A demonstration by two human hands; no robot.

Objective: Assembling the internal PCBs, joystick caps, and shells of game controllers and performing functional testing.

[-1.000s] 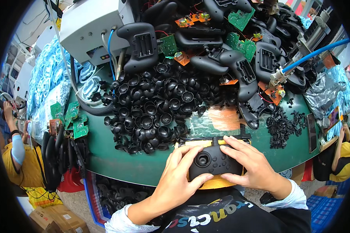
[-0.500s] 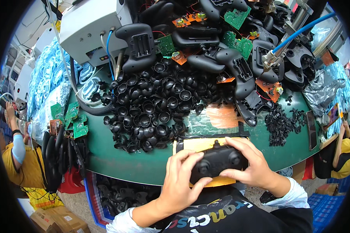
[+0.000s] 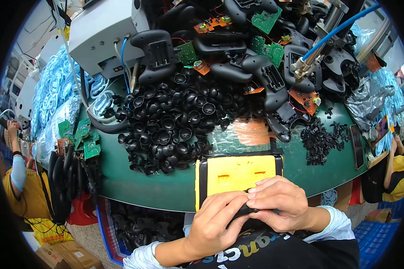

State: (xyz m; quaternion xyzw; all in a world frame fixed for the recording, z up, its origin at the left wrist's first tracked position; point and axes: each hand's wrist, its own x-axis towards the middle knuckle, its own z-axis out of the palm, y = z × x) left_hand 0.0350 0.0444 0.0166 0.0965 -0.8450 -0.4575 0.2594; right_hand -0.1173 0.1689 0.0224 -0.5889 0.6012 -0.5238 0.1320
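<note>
My left hand [image 3: 216,222] and my right hand [image 3: 280,204] are closed together around a black game controller [image 3: 244,210]. It is held tilted close to my body at the table's near edge. My fingers cover most of it, so only a strip of dark shell shows between them. Just beyond my hands lies a yellow pad [image 3: 238,167] edged with black tape, with two dark marks on its surface. Past the pad, to the left, is a heap of small black thumbstick domes [image 3: 175,121]. A pile of tiny black parts [image 3: 318,143] sits at the right.
Controller shells [image 3: 159,54] with green circuit boards [image 3: 267,20] are piled at the back. A grey machine box [image 3: 105,38] stands back left, and a metal fixture with a blue hose [image 3: 341,31] back right. A phone [image 3: 357,147] lies at the right edge. Other people work on both sides.
Both hands have drawn the controller off the yellow pad toward my body and tilted it, uncovering the pad. My fingers have closed in nearer each other, and the view has shifted slightly.
</note>
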